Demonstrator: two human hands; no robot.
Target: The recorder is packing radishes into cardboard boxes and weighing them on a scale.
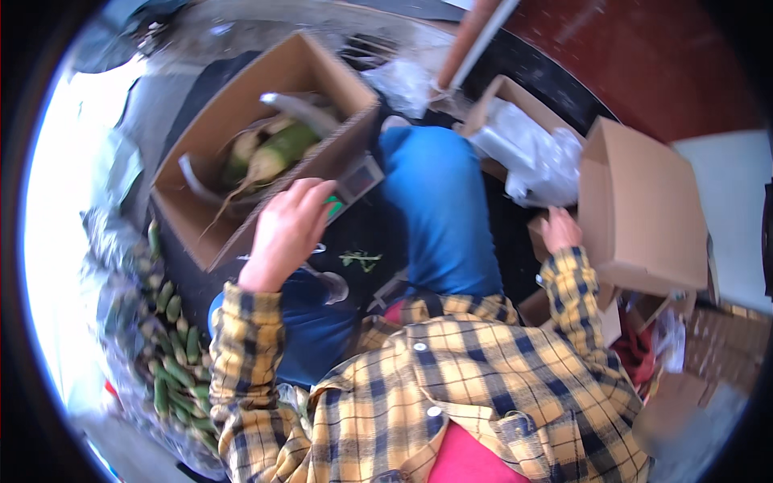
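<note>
A brown cardboard box sits open-topped at the person's front left, set at a slant, its flaps not standing above the rim. Inside lie several thick radishes, green with paler ends, heaped together; one trails a thin, tapering root toward the box's near corner. At the person's right, a second brown carton shows a broad, plain wall, beside a crumpled, translucent plastic bag

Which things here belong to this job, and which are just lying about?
Probably in the job:
Open cardboard box beside the left hand
Green vegetables inside it
Device with green display

Probably lying about:
Leafy scrap
Red bundle, right side
</note>
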